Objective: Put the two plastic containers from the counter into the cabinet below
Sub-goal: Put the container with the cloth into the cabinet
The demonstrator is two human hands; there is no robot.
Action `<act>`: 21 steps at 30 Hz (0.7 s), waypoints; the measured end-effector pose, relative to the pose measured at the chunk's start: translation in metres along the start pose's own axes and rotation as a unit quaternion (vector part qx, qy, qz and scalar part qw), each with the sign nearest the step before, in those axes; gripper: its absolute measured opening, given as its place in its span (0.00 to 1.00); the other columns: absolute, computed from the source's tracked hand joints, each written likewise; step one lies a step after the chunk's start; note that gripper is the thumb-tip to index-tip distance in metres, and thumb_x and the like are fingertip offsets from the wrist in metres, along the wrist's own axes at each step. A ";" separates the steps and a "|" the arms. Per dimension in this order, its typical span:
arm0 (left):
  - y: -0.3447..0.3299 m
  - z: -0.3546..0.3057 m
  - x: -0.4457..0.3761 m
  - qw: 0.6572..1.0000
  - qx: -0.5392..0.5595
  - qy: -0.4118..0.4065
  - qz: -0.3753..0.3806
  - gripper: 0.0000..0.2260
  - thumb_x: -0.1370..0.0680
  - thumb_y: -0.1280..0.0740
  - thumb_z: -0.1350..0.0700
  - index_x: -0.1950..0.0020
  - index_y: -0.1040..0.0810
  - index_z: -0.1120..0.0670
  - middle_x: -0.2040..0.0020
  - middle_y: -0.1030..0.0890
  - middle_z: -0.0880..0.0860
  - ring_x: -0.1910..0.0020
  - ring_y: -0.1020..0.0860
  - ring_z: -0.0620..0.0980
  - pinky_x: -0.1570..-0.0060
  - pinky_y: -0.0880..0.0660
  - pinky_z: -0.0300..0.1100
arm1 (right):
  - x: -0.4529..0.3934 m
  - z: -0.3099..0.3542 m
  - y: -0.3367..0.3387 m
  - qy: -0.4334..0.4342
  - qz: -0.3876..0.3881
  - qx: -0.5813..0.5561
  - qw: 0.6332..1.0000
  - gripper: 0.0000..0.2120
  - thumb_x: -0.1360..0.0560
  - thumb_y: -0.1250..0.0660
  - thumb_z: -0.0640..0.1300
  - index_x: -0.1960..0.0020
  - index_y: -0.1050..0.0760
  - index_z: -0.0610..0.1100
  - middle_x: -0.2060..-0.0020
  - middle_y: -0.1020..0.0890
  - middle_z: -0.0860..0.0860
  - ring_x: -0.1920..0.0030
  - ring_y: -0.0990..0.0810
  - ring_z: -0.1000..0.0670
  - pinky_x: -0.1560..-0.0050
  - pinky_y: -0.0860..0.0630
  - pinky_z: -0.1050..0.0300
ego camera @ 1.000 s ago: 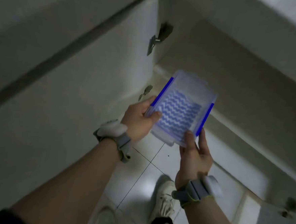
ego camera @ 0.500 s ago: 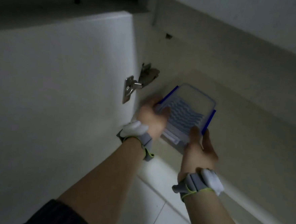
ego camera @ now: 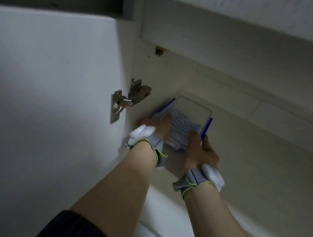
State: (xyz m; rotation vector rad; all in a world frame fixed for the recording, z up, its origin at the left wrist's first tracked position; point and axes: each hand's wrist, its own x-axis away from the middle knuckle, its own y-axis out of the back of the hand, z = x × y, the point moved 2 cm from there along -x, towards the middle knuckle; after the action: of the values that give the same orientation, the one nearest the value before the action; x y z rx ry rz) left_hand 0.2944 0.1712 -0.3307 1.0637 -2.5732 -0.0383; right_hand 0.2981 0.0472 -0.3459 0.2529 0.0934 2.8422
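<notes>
A clear plastic container (ego camera: 189, 113) with blue side clips and a wavy blue pattern sits low inside the open cabinet (ego camera: 243, 143), near its left wall. My left hand (ego camera: 159, 124) grips its left side, thumb on the lid. My right hand (ego camera: 199, 151) holds its near right corner. I cannot tell whether its base touches the cabinet floor. A second container is not in view.
The open white cabinet door (ego camera: 52, 92) stands on the left, its metal hinge (ego camera: 129, 101) close to my left hand. The counter's underside (ego camera: 233, 16) runs overhead. A pale floor strip (ego camera: 163, 220) lies below the cabinet's front edge.
Both hands have carried the container forward from over the tiled floor and deeper into the cabinet, toward its left wall. My view has dropped closer to the opening.
</notes>
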 end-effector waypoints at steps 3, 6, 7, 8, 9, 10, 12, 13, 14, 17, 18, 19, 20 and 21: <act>-0.002 0.004 -0.004 1.000 0.007 -0.009 -0.003 0.33 0.27 0.31 0.40 0.35 0.27 0.65 0.36 0.23 0.66 0.37 0.24 0.62 0.37 0.27 0.54 | -0.001 0.003 0.001 0.001 0.018 0.031 0.999 0.25 0.27 0.31 0.60 0.31 0.24 0.55 0.54 0.15 0.49 0.62 0.19 0.49 0.57 0.29 0.59; 0.001 0.005 -0.009 0.998 -0.003 -0.063 0.002 0.33 0.29 0.30 0.38 0.34 0.24 0.61 0.34 0.21 0.59 0.35 0.23 0.57 0.34 0.29 0.46 | -0.003 0.003 -0.003 0.008 0.024 0.037 0.999 0.26 0.28 0.30 0.60 0.32 0.24 0.55 0.51 0.13 0.51 0.57 0.17 0.48 0.56 0.28 0.60; 0.003 0.007 -0.009 0.997 0.002 -0.074 0.000 0.32 0.29 0.29 0.38 0.35 0.23 0.60 0.35 0.21 0.57 0.36 0.23 0.55 0.36 0.30 0.42 | -0.004 0.002 -0.003 0.009 0.024 0.031 0.999 0.26 0.28 0.30 0.60 0.31 0.24 0.55 0.50 0.13 0.52 0.56 0.17 0.48 0.55 0.27 0.60; 0.003 0.009 -0.010 0.996 0.009 -0.084 -0.001 0.31 0.29 0.29 0.39 0.36 0.22 0.60 0.36 0.20 0.55 0.37 0.22 0.54 0.38 0.30 0.39 | -0.005 0.000 -0.004 0.010 0.024 0.023 0.999 0.27 0.29 0.29 0.60 0.31 0.24 0.55 0.49 0.13 0.52 0.56 0.17 0.49 0.55 0.27 0.60; 0.004 0.011 -0.009 0.996 0.023 -0.087 0.002 0.29 0.29 0.28 0.41 0.36 0.22 0.60 0.36 0.20 0.55 0.37 0.22 0.54 0.41 0.30 0.38 | -0.006 -0.001 -0.004 0.009 0.024 0.019 0.999 0.28 0.29 0.29 0.60 0.30 0.25 0.55 0.48 0.13 0.51 0.57 0.18 0.49 0.54 0.27 0.60; 0.004 0.013 -0.008 0.995 0.041 -0.087 0.002 0.29 0.29 0.27 0.41 0.36 0.22 0.59 0.37 0.19 0.56 0.38 0.22 0.54 0.42 0.29 0.38 | -0.006 -0.001 -0.004 0.010 0.029 0.018 0.999 0.29 0.29 0.29 0.60 0.30 0.25 0.55 0.47 0.14 0.51 0.57 0.18 0.49 0.55 0.27 0.61; 0.005 0.018 -0.005 0.996 0.056 -0.071 -0.007 0.31 0.32 0.27 0.37 0.39 0.20 0.59 0.40 0.17 0.56 0.43 0.19 0.55 0.47 0.26 0.40 | -0.006 -0.002 -0.004 0.010 0.044 0.021 0.999 0.31 0.29 0.29 0.62 0.29 0.26 0.55 0.44 0.14 0.51 0.54 0.17 0.48 0.54 0.27 0.61; 0.006 0.018 -0.001 0.997 0.045 -0.056 -0.013 0.33 0.33 0.27 0.34 0.40 0.19 0.59 0.43 0.16 0.58 0.46 0.18 0.55 0.52 0.25 0.42 | -0.006 -0.001 -0.003 0.002 0.053 0.026 0.998 0.33 0.30 0.29 0.64 0.27 0.28 0.55 0.41 0.15 0.49 0.49 0.16 0.47 0.51 0.26 0.60; 0.008 0.018 0.006 0.998 0.035 -0.040 -0.017 0.34 0.33 0.28 0.33 0.41 0.19 0.59 0.45 0.16 0.59 0.49 0.18 0.56 0.55 0.25 0.44 | -0.004 0.000 0.001 -0.013 0.061 0.032 0.998 0.37 0.31 0.29 0.66 0.26 0.31 0.55 0.37 0.17 0.47 0.43 0.17 0.46 0.47 0.25 0.58; 0.025 0.010 0.038 0.999 0.010 0.025 -0.040 0.32 0.30 0.29 0.36 0.41 0.21 0.62 0.43 0.18 0.62 0.44 0.20 0.60 0.51 0.27 0.45 | 0.010 0.010 0.023 -0.063 0.090 0.062 0.992 0.45 0.34 0.32 0.73 0.22 0.40 0.58 0.29 0.25 0.47 0.32 0.23 0.45 0.36 0.27 0.52; 0.033 0.004 0.052 0.998 -0.018 0.042 -0.043 0.32 0.30 0.30 0.36 0.40 0.21 0.62 0.42 0.18 0.61 0.42 0.20 0.60 0.52 0.30 0.44 | 0.021 0.017 0.035 -0.079 0.101 0.078 0.989 0.46 0.34 0.33 0.73 0.21 0.41 0.58 0.28 0.26 0.48 0.31 0.24 0.45 0.34 0.28 0.52; 0.041 -0.003 0.068 0.997 -0.044 0.056 -0.035 0.33 0.30 0.32 0.34 0.39 0.22 0.61 0.41 0.18 0.61 0.41 0.21 0.60 0.52 0.31 0.43 | 0.035 0.025 0.047 -0.098 0.112 0.095 0.984 0.45 0.33 0.34 0.73 0.22 0.40 0.58 0.28 0.26 0.49 0.30 0.25 0.46 0.32 0.29 0.52; 0.050 -0.012 0.085 0.995 -0.069 0.065 -0.024 0.34 0.31 0.33 0.33 0.39 0.21 0.60 0.41 0.18 0.60 0.41 0.21 0.60 0.51 0.31 0.44 | 0.050 0.035 0.062 -0.113 0.119 0.103 0.981 0.43 0.32 0.33 0.71 0.22 0.39 0.57 0.28 0.26 0.49 0.30 0.26 0.46 0.31 0.30 0.52; 0.060 -0.023 0.103 0.992 -0.098 0.080 -0.010 0.36 0.32 0.34 0.30 0.39 0.21 0.58 0.41 0.18 0.59 0.41 0.21 0.59 0.50 0.29 0.45 | 0.069 0.046 0.079 -0.137 0.125 0.108 0.977 0.41 0.32 0.32 0.69 0.23 0.37 0.57 0.28 0.26 0.49 0.30 0.26 0.47 0.31 0.30 0.52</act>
State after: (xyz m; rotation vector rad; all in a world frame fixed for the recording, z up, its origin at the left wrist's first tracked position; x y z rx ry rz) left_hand 0.1942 0.1453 -0.2673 0.9789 -2.3602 -0.1978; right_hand 0.2198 -0.0071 -0.2824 0.7487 0.3349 3.0101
